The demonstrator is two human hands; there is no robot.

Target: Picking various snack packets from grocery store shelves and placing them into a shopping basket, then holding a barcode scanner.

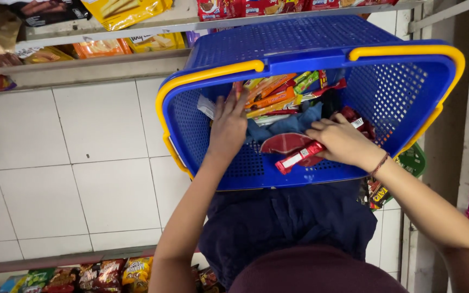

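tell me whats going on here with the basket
A person has both hands inside a blue plastic basket with yellow handles, which rests against their lap. The right hand grips a red snack packet near the basket's front wall. The left hand lies flat, fingers spread, on a pile of orange and green packets. Shop shelves stocked with more snack packs stand around, above a white tiled floor.

Single head-worn camera looking steeply down, sitting close above a blue basket [299, 49] filling the upper centre of the frame, white tiled floor [55, 163] showing at left, snack shelves [109, 27] edging the top.
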